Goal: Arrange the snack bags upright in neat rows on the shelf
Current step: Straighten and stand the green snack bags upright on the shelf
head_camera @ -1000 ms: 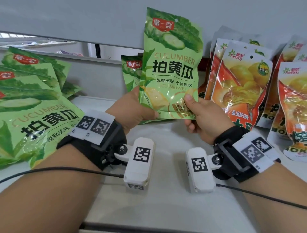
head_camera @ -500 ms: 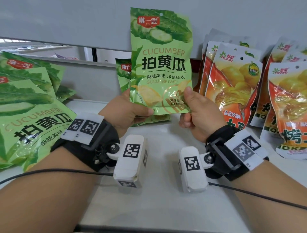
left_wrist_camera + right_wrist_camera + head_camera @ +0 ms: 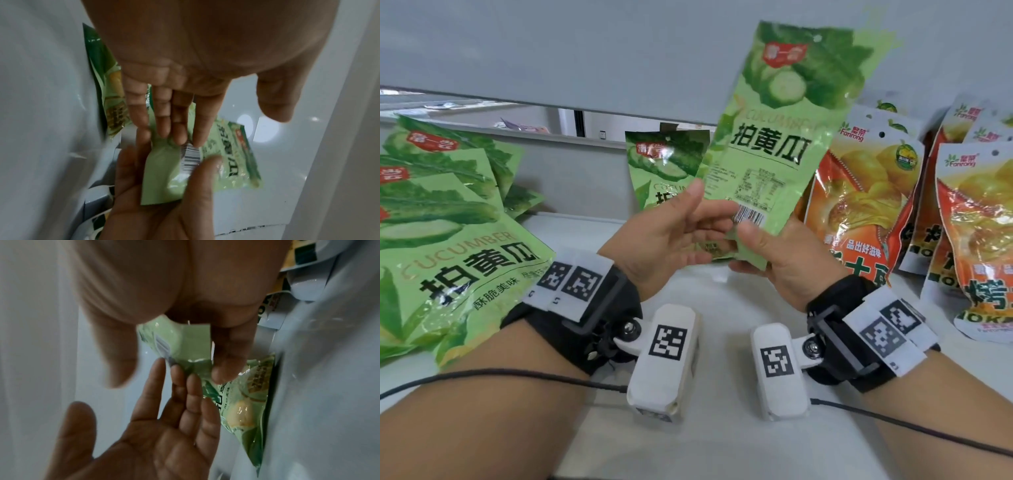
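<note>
A green cucumber snack bag [image 3: 784, 137] hangs in the air over the white shelf [image 3: 719, 442], tilted right, its back with the barcode facing me. My right hand [image 3: 753, 246] pinches its lower corner, thumb on the back. My left hand [image 3: 705, 212] is open, its straight fingers touching the bag's bottom edge. In the left wrist view the left fingers [image 3: 176, 123] lie on the bag [image 3: 207, 172] near the barcode. The right wrist view shows the right hand [image 3: 174, 353] pinching the folded bag corner [image 3: 191, 344].
Another green bag [image 3: 664, 164] stands against the back wall behind my hands. Several green bags [image 3: 448, 240] lie piled at the left. Orange snack bags [image 3: 859, 192] lean upright at the right, more of them [image 3: 979, 222] nearer the edge.
The bag has turned round so its back faces me, and it leans to the right. My left hand has let go of its pinch and opened; the right hand still holds.
</note>
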Available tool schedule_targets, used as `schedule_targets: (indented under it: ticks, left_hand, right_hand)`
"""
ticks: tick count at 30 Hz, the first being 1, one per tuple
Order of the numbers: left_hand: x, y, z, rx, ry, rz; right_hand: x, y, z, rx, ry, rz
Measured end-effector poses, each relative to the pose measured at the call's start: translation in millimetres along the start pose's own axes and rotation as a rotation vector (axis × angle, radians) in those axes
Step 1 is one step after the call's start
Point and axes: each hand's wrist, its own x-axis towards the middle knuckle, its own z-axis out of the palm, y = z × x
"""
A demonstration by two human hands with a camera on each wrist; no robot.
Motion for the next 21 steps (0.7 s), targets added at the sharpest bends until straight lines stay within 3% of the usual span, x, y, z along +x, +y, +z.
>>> schedule_targets:
  ticks: [2, 5, 7, 13, 21]
  left_hand:
    - [2.0, -0.3, 0.9, -0.020, 0.077, 0.052]
    - [7.9, 1.2, -3.2, 0.052, 0.435, 0.140]
    - [11.8, -1.7, -11.7, 0.118, 0.556, 0.136]
    - [10.7, -6.1, -11.5, -0.067, 0.345, -0.017]
    - [8.6, -6.0, -10.8, -0.052, 0.279, 0.078]
  right_hand:
    - [0.7, 0.1, 1.4, 0.048, 0.048, 0.005]
    - [2.4, -0.1, -2.2, 0.174, 0.092, 0.049]
    - [3.3, -0.1, -4.3, 0.199, 0.109, 0.061]
    - [5.6, 1.7, -3.5, 0.241, 0.126, 0.084]
    - [7.5, 3.7, -5.7, 0.248, 0.097, 0.103]
